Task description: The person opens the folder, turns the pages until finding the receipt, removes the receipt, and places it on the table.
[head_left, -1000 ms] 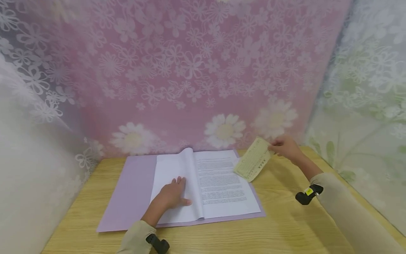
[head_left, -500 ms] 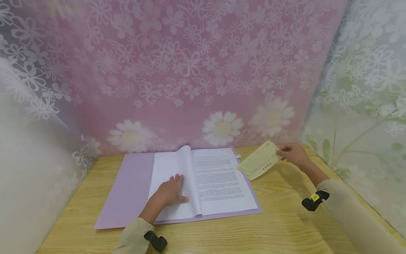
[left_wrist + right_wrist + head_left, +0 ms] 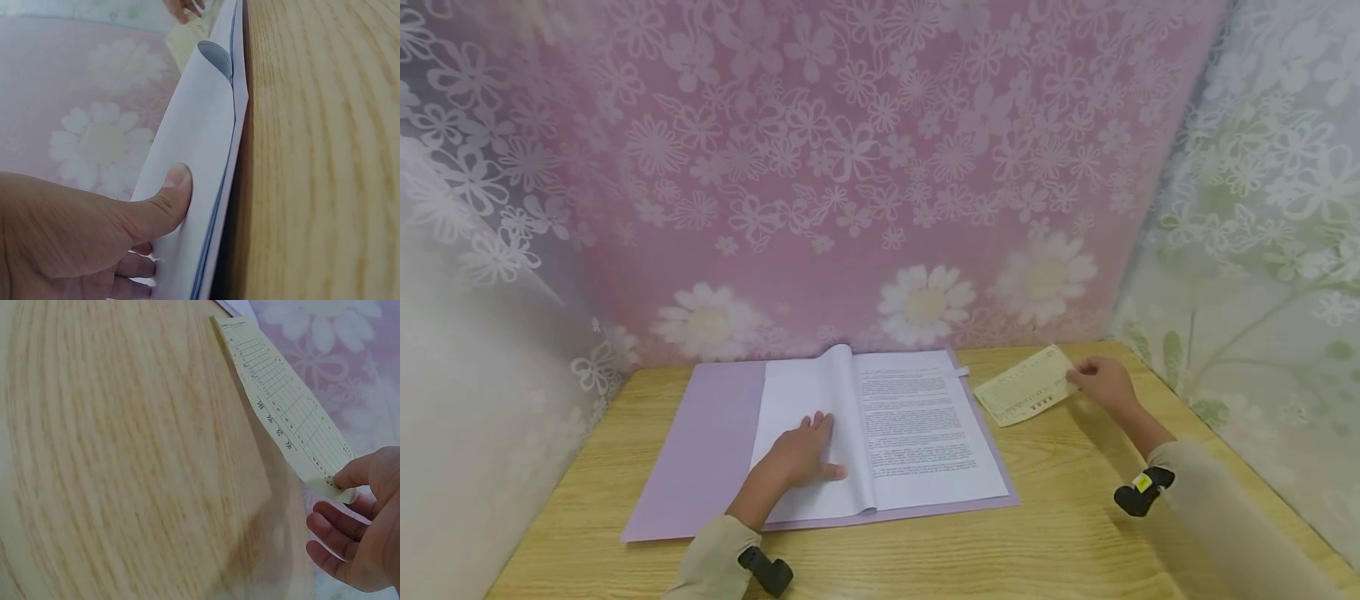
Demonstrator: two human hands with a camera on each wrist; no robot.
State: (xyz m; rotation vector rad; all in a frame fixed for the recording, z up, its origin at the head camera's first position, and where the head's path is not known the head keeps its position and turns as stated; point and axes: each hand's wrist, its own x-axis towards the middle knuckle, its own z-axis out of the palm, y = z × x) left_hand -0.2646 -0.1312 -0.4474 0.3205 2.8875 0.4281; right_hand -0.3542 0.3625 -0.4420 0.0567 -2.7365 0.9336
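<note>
A purple folder (image 3: 715,442) lies spread on the table, with white printed pages (image 3: 917,442) inside it. The turned-over pages at left bulge up in a curl along the middle. Fingers spread, my left hand (image 3: 801,458) presses flat on that left page; the left wrist view shows its thumb on the paper (image 3: 187,137). My right hand (image 3: 1105,385) pinches a corner of a yellow printed receipt slip (image 3: 1026,387) between thumb and finger, to the right of the folder. In the right wrist view, the slip (image 3: 284,406) slants up from the wood at its held end.
The wooden table (image 3: 1075,533) runs back to a pink flowered cloth (image 3: 850,208). Flowered cloth also hangs at the left and right sides. A small white tab (image 3: 962,372) sticks out from the folder's right edge.
The yellow receipt slip, held by my right hand, has moved right and down, off the pages and over the table. My left hand stays pressed on the page.
</note>
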